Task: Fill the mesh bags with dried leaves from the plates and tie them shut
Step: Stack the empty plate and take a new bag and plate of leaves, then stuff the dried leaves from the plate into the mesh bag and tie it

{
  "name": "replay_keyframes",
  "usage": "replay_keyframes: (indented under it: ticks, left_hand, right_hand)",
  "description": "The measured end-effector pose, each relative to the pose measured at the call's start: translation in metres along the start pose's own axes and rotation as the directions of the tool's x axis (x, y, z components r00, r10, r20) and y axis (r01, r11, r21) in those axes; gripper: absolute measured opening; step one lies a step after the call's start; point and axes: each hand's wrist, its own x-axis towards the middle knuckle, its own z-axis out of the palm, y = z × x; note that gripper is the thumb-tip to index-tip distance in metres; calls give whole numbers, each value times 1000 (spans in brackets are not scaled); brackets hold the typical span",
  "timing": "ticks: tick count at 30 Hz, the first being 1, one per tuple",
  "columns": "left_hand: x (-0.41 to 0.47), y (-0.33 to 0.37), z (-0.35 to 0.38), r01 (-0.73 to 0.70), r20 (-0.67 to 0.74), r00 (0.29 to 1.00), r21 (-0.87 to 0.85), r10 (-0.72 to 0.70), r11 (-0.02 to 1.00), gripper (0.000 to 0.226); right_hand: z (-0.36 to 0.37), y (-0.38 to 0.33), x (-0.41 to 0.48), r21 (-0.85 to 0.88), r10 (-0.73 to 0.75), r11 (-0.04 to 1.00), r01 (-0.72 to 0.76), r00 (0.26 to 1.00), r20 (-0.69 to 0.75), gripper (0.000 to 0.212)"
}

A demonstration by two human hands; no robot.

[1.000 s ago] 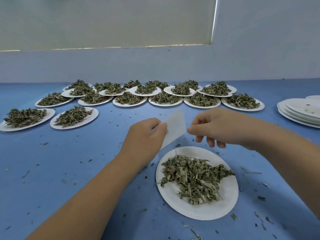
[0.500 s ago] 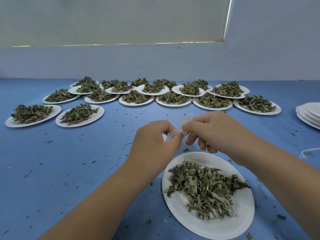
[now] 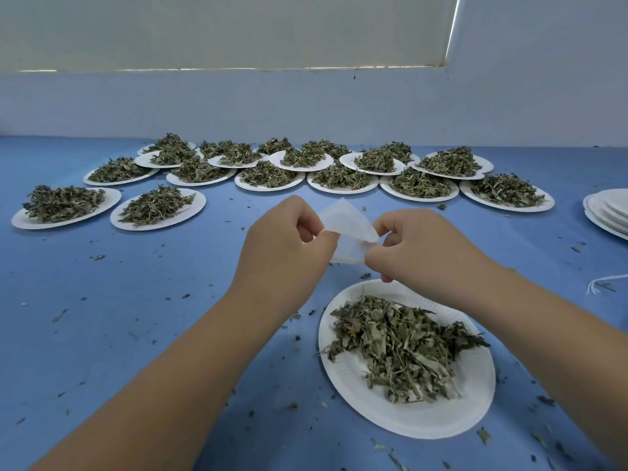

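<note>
A small white mesh bag (image 3: 345,227) hangs in the air between my two hands, above the blue table. My left hand (image 3: 285,243) pinches its left edge and my right hand (image 3: 418,246) pinches its right edge, so the mouth gapes a little. Just below and in front lies a white paper plate (image 3: 441,413) with a heap of dried green leaves (image 3: 397,345). The bag looks empty.
Several more paper plates of dried leaves (image 3: 268,175) stand in rows at the back of the table (image 3: 119,317). A stack of empty plates (image 3: 608,212) sits at the right edge, with white string (image 3: 601,283) below it. Leaf crumbs lie scattered about.
The bag was flat and held mostly by my left hand; my right hand joined it, and both hands have now spread the bag apart. The camera view shifted left.
</note>
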Motion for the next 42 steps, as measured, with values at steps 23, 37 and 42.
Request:
replay_keyframes:
  ticks: [23,37,42]
  left_hand:
    - [7,-15,-18,-233,-38,971,30,234,972,17]
    - [10,-23,-18,-257,24,966,132,256,957,15]
    - [10,-24,-15,-246,71,969,130,238,960,17]
  right_hand:
    - [-26,-18,-29,-331,-171,909,253,952,255,37]
    - [7,-40,-43,-705,-58,561,433,871,489,26]
    - [15,-37,-42,-749,-85,502,433,886,455,16]
